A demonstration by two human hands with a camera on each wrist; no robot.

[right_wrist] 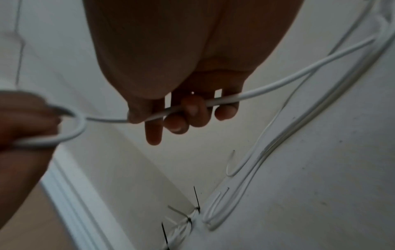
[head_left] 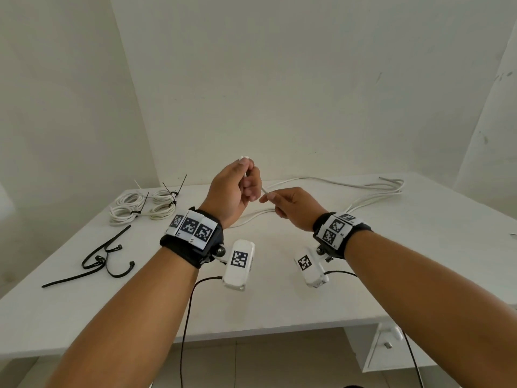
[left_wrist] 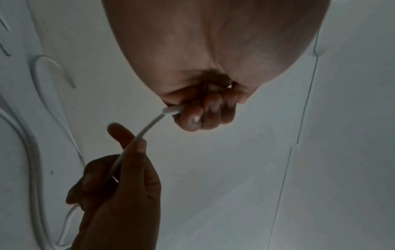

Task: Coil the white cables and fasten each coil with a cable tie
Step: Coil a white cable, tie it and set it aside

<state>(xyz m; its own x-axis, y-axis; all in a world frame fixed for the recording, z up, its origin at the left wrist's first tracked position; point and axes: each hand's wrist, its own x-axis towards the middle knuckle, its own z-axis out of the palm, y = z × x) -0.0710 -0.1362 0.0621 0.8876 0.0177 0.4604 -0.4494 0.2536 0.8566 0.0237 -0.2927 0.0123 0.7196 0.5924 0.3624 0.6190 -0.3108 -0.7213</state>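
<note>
Thin white cable [head_left: 321, 182], mostly uncoiled

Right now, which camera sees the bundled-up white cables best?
The head view: four tied coils lie whole on the table's far left. The right wrist view shows only a blurred edge of them; the left wrist view shows none.

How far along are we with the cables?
Done: four tied coils lie at the table's far left. In hand: left hand grips a loose cable's end, right hand pinches it further along, barely coiled. Left: wind and tie it; spare black ties lie near left.
</note>
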